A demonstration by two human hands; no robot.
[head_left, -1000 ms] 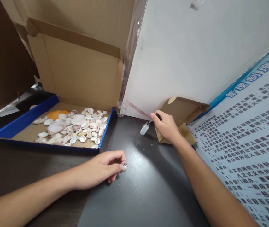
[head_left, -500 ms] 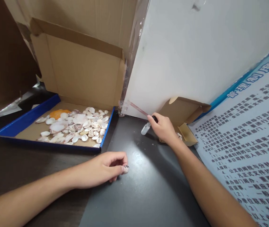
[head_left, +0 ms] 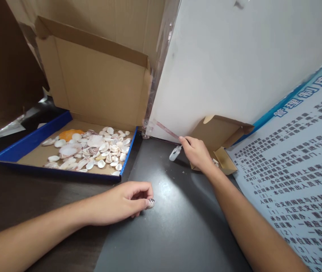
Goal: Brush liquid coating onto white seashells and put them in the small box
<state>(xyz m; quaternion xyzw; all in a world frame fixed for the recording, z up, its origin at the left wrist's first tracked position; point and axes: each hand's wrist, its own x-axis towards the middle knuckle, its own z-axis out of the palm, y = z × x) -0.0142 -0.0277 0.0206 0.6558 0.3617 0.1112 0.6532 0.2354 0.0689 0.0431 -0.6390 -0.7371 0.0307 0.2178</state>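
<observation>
My left hand [head_left: 134, 199] is closed in a pinch on a small seashell [head_left: 151, 203], which has dark and pale speckles, just above the grey mat. Farther off, my right hand [head_left: 196, 152] is closed around the dark top of a small whitish bottle [head_left: 174, 153]. The bottle leans at a slant, and its upper end is partly hidden by the fingers. Close behind the right hand stands a small open cardboard box [head_left: 224, 160] with a few pale shells showing inside; the hand and wrist cover part of it.
A blue-edged cardboard box [head_left: 128, 156] at the left holds many white shells [head_left: 95, 143] and an orange shell [head_left: 68, 134], its lid [head_left: 101, 71] raised. The grey mat [head_left: 161, 238] lies on a dark table. A white panel [head_left: 220, 56] and a printed poster [head_left: 296, 158] border the right.
My right hand has shifted very slightly, and less of the bottle's dark top shows. My left hand keeps its pinch on the seashell without visible movement.
</observation>
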